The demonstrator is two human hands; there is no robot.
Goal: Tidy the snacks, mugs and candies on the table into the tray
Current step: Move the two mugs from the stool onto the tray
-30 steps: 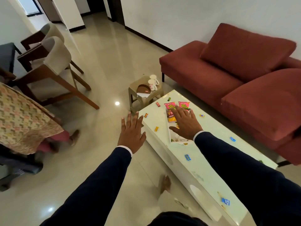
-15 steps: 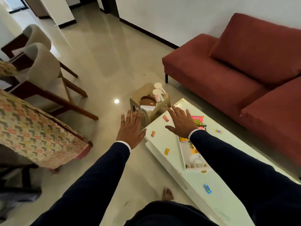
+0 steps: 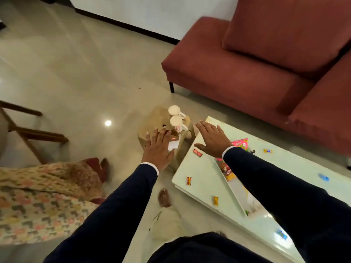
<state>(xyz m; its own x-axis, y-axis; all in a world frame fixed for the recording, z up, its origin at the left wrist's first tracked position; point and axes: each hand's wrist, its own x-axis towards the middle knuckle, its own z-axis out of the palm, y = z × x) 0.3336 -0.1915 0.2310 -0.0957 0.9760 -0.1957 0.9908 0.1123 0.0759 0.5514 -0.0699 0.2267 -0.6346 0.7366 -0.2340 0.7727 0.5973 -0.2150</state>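
Observation:
Two white mugs [image 3: 176,119] stand on a small beige stool [image 3: 183,145] beside the white table [image 3: 201,188]. My left hand [image 3: 157,149] hovers open over the stool's near side, short of the mugs. My right hand [image 3: 212,141] is spread open above the table's far corner, holding nothing. A long white tray [image 3: 240,194] on the table holds snack packets [image 3: 227,170]; my right sleeve hides part of it. A pink snack packet [image 3: 240,143] lies by the tray's far end. Wrapped candies lie loose: a red one [image 3: 197,153], an orange one [image 3: 188,180], a yellow one [image 3: 215,201].
A red sofa [image 3: 256,73] runs along the table's far side. Blue candies [image 3: 323,177] lie further along the table. A wooden chair [image 3: 28,133] and a person in patterned cloth [image 3: 38,198] are at the left. My bare foot [image 3: 164,198] is on the floor.
Both hands have moved forward toward the stool with the mugs. My right hand left the snack packets and now hovers over the table corner. The view has tilted down and closer.

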